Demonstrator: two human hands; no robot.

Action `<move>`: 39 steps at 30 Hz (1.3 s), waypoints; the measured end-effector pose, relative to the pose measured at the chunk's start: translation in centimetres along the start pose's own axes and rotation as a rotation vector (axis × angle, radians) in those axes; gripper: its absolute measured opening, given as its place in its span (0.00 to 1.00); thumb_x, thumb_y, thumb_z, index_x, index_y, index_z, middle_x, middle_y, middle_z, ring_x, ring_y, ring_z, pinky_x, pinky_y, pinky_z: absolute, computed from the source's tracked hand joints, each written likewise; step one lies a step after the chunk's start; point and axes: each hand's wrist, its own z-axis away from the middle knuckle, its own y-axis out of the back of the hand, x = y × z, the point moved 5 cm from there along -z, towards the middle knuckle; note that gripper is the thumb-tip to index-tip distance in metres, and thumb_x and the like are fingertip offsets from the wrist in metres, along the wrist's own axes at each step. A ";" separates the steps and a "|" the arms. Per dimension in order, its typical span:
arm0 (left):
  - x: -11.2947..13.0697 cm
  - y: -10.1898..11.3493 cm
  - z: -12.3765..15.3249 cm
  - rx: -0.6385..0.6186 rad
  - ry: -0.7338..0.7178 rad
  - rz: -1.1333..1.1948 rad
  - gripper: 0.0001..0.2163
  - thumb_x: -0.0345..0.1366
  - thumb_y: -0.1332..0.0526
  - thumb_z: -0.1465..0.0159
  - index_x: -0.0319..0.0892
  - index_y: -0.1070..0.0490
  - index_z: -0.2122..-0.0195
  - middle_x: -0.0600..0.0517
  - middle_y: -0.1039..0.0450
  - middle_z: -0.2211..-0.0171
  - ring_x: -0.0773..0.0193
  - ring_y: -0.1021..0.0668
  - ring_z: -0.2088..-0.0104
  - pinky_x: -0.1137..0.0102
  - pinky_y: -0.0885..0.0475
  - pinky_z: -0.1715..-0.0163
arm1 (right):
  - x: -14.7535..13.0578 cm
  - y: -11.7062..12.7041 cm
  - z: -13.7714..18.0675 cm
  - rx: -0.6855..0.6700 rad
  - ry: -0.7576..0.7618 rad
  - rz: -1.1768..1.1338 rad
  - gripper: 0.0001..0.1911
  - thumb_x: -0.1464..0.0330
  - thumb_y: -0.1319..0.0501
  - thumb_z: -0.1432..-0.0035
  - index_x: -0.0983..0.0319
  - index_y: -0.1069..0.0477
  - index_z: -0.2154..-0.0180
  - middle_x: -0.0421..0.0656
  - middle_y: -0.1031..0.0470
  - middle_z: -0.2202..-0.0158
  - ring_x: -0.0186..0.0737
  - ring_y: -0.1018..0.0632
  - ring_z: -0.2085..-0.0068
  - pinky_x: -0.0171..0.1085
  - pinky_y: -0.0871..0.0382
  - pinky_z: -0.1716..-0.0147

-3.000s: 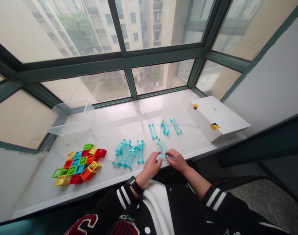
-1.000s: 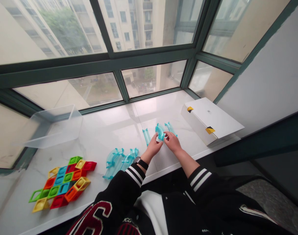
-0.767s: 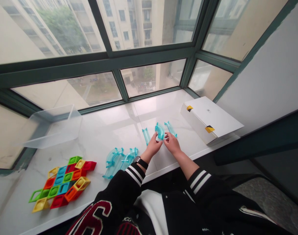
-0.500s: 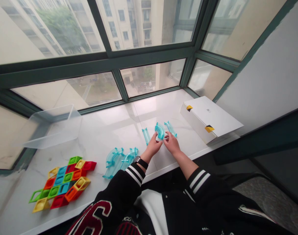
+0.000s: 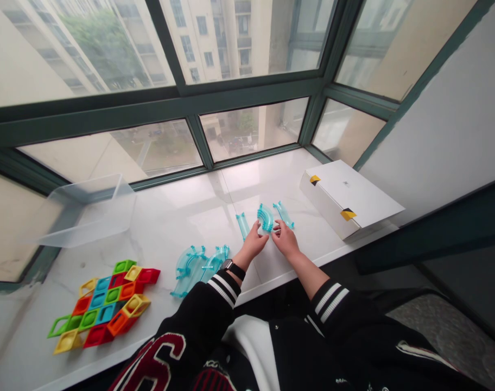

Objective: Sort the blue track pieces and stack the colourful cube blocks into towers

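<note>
A stack of curved translucent blue track pieces (image 5: 266, 217) lies on the white ledge between my hands. My left hand (image 5: 255, 239) is at its lower left side, thumb and fingers apart, fingertips close to the edge of the stack. On the other side, my right hand (image 5: 285, 237) has its fingers loosely bent and spread near the lower right of the curve. Whether any fingertip touches the stack I cannot tell. A straight blue track piece (image 5: 241, 223) lies partly behind my left hand. Another straight track piece (image 5: 284, 214) rests beyond my right hand.
More curved blue track pieces (image 5: 194, 269) lie left of my left wrist. Further left are several coloured hollow blocks (image 5: 107, 304) and a clear plastic bin (image 5: 96, 212). A white box (image 5: 349, 198) stands at the right. Windows line the back of the ledge (image 5: 178, 212).
My left hand has shifted very slightly beside the curved stack. My right hand and the track pieces look the same.
</note>
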 end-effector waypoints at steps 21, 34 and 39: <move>0.7 0.2 0.8 -0.031 0.033 0.064 0.44 0.38 0.32 0.37 0.47 0.52 0.23 0.35 0.45 0.25 0.64 0.20 0.61 0.68 0.21 0.63 | 0.9 -0.2 0.7 -0.025 -0.057 -0.034 0.24 0.72 0.36 0.43 0.57 0.31 0.44 0.45 0.17 0.54 0.40 0.16 0.64 0.42 0.20 0.58; -0.3 17.1 14.7 0.369 -0.075 -0.069 0.20 0.44 0.39 0.35 0.47 0.25 0.43 0.45 0.19 0.47 0.59 0.20 0.60 0.66 0.21 0.64 | -0.7 -0.5 6.2 -0.100 0.094 -0.099 0.16 0.68 0.41 0.38 0.58 0.27 0.49 0.45 0.19 0.58 0.42 0.19 0.63 0.44 0.21 0.57; -5.6 19.1 20.8 0.429 0.042 -0.046 0.22 0.49 0.38 0.36 0.45 0.24 0.44 0.44 0.18 0.49 0.56 0.19 0.59 0.63 0.21 0.64 | -6.1 -4.4 9.9 -0.446 0.298 -0.108 0.17 0.70 0.39 0.36 0.56 0.24 0.46 0.44 0.21 0.53 0.37 0.20 0.62 0.39 0.23 0.57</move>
